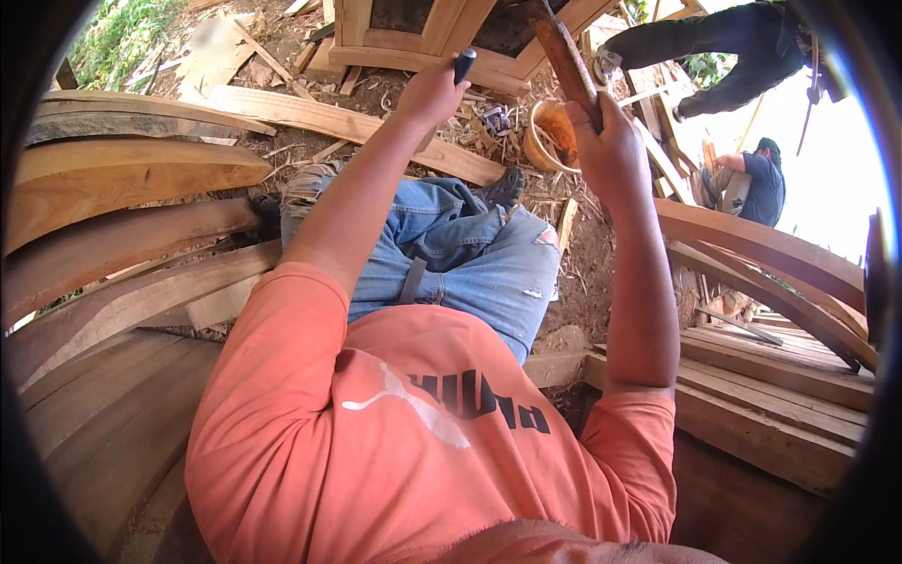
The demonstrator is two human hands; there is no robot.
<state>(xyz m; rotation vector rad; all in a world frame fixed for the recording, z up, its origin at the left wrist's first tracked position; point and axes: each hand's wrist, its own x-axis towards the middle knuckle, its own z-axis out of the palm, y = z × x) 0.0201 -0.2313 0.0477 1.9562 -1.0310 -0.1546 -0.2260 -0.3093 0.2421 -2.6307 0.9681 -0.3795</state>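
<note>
In the head view, an orange T-shirt (310, 451) lies nearest, above torn blue jeans (451, 249). The left hand (434, 94) is curled around a dark-handled tool (464, 64), the rounded handle end jutting past the thumb; the fist hides most of the rest. The right hand (609, 150) is clamped on the near end of a long brown bar (562, 52), its thumb laid along it, probably to steady the length reaching forward. Ahead is a panelled wooden frame (399, 58), perhaps set there for easy reach. A bucket (536, 150) stands beside the right hand, likely to keep its contents handy.
</note>
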